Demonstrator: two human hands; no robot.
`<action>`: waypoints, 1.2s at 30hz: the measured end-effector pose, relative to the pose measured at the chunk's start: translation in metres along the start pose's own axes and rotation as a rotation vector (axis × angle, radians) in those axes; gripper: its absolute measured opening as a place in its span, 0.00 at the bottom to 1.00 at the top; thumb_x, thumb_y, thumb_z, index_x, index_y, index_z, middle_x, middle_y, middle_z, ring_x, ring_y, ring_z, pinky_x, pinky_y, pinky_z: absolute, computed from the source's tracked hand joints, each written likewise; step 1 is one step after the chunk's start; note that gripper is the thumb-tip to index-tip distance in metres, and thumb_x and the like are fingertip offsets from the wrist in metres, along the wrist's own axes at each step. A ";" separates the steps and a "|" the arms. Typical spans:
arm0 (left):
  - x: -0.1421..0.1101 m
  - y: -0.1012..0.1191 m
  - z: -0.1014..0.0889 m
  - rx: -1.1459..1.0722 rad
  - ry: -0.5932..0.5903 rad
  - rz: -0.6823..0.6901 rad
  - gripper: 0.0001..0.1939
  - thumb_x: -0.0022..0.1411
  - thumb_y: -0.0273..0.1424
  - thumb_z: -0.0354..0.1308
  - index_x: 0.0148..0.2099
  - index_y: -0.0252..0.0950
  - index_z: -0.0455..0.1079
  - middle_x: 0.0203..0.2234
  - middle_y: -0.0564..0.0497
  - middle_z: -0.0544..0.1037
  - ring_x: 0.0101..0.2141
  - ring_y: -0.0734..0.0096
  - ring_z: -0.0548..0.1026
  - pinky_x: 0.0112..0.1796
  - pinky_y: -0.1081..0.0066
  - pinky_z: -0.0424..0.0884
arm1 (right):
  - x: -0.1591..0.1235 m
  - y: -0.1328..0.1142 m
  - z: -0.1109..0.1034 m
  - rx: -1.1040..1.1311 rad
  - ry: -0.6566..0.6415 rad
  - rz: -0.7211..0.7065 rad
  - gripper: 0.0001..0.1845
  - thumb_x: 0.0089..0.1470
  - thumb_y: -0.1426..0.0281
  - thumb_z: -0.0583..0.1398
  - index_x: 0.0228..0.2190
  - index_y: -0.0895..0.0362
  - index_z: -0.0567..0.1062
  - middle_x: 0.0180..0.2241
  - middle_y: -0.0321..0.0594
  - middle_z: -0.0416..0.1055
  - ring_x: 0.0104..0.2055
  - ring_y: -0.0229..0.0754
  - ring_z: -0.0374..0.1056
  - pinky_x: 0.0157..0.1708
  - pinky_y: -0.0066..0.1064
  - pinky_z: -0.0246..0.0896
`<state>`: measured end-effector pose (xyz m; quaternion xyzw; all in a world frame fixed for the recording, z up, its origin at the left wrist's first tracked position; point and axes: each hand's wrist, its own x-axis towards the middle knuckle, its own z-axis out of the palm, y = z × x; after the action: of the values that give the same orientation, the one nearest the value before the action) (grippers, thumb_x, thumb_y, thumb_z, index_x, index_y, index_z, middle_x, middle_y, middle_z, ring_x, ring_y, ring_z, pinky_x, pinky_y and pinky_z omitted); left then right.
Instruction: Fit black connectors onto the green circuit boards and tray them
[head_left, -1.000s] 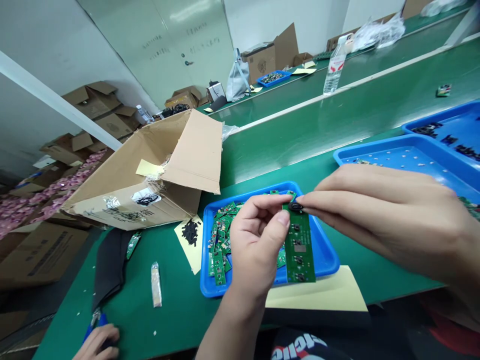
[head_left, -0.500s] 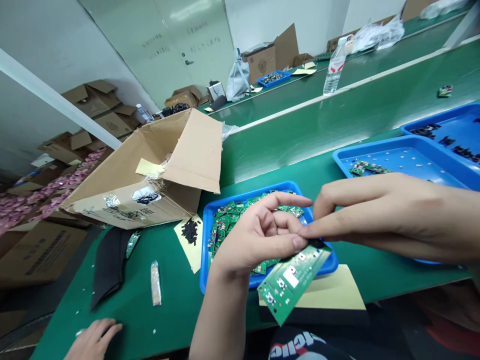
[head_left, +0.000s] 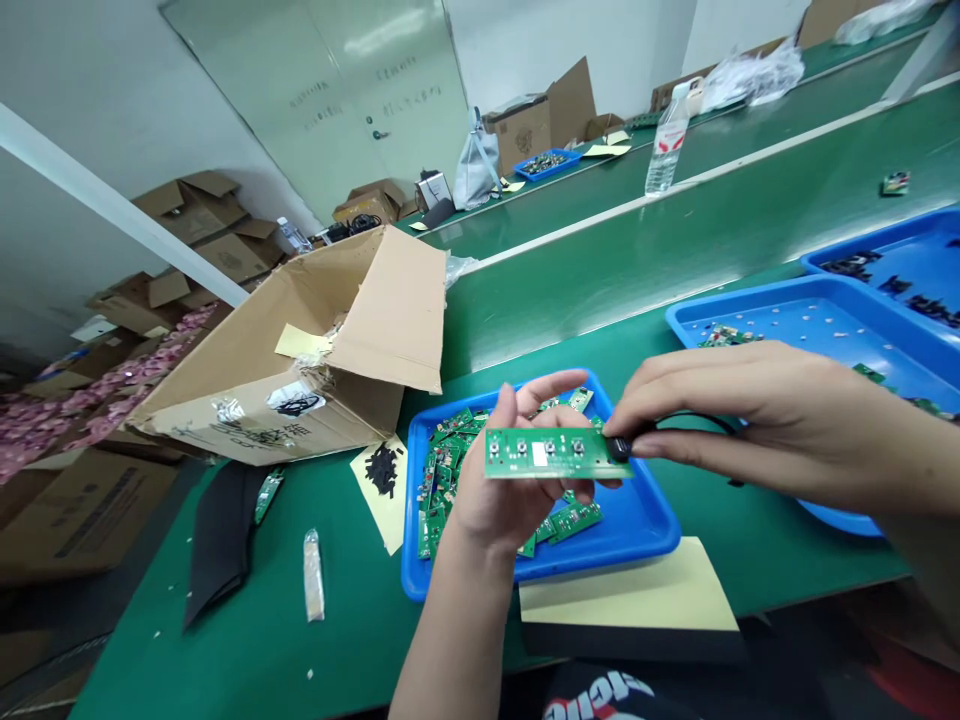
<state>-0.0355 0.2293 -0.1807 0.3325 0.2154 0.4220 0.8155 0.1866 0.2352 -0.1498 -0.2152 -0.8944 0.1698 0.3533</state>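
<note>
A green circuit board (head_left: 555, 453) with several small push buttons lies level across the front of my left hand (head_left: 517, 490). That hand is palm up with its thumb raised and its fingers apart, not pinching the board. My right hand (head_left: 697, 425) pinches a small black part (head_left: 619, 449) at the board's right end. A thin black cable (head_left: 709, 418) runs at its fingers. Below both hands stands a blue tray (head_left: 637, 540) of loose circuit boards, partly hidden by my left hand and forearm.
An open cardboard box (head_left: 247, 415) stands left of the tray, near yellow paper (head_left: 388, 530) with small black pieces (head_left: 382, 469). Black foam sheets (head_left: 217, 545) lie farther left. More blue trays (head_left: 825, 290) are on the right, and a water bottle (head_left: 666, 145) stands behind.
The circuit board has swung from a downward slant to level and moved up. My left thumb has come off it and my left fingers have opened. Another hand at lower left has gone.
</note>
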 end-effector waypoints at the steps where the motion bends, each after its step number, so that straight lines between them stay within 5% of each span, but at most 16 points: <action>1: -0.002 -0.004 0.001 -0.021 0.036 0.034 0.31 0.58 0.57 0.72 0.49 0.36 0.77 0.27 0.52 0.81 0.20 0.74 0.78 0.22 0.78 0.74 | -0.001 0.000 0.000 -0.032 0.024 0.025 0.08 0.73 0.70 0.58 0.43 0.54 0.79 0.36 0.35 0.80 0.34 0.34 0.77 0.32 0.22 0.69; 4: -0.008 -0.026 0.008 0.033 0.200 0.295 0.30 0.61 0.56 0.71 0.51 0.37 0.74 0.32 0.50 0.83 0.26 0.70 0.83 0.28 0.76 0.81 | -0.003 -0.002 0.005 -0.150 0.120 0.065 0.10 0.73 0.72 0.57 0.41 0.56 0.78 0.36 0.37 0.80 0.34 0.35 0.77 0.34 0.24 0.70; 8: -0.014 -0.059 0.015 0.398 0.354 0.792 0.30 0.64 0.32 0.74 0.65 0.48 0.69 0.41 0.52 0.84 0.38 0.69 0.87 0.41 0.73 0.86 | -0.003 -0.010 0.019 -0.244 0.213 0.078 0.08 0.73 0.74 0.57 0.42 0.57 0.77 0.35 0.37 0.80 0.34 0.34 0.76 0.34 0.23 0.70; 11: -0.013 -0.065 0.017 0.578 0.406 0.914 0.26 0.67 0.24 0.70 0.62 0.50 0.74 0.39 0.54 0.84 0.39 0.75 0.86 0.41 0.80 0.83 | -0.002 -0.017 0.029 -0.275 0.247 0.062 0.09 0.74 0.75 0.56 0.41 0.58 0.76 0.35 0.38 0.79 0.34 0.34 0.76 0.35 0.22 0.70; 16: -0.010 -0.053 0.019 0.558 0.426 0.900 0.11 0.67 0.24 0.71 0.48 0.44 0.84 0.37 0.54 0.87 0.37 0.81 0.86 0.39 0.89 0.81 | -0.006 -0.024 0.032 -0.291 0.284 0.062 0.07 0.73 0.75 0.58 0.42 0.58 0.76 0.34 0.37 0.78 0.35 0.32 0.75 0.37 0.21 0.71; 36: -0.013 -0.034 0.028 0.333 0.337 0.637 0.11 0.65 0.24 0.72 0.45 0.46 0.87 0.30 0.56 0.87 0.29 0.78 0.87 0.37 0.85 0.84 | -0.003 -0.030 0.026 -0.385 0.280 0.041 0.08 0.73 0.76 0.56 0.40 0.56 0.73 0.33 0.36 0.78 0.34 0.36 0.75 0.37 0.27 0.73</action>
<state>-0.0064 0.1944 -0.1852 0.4363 0.2977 0.6618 0.5321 0.1625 0.2039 -0.1559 -0.3183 -0.8481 -0.0281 0.4227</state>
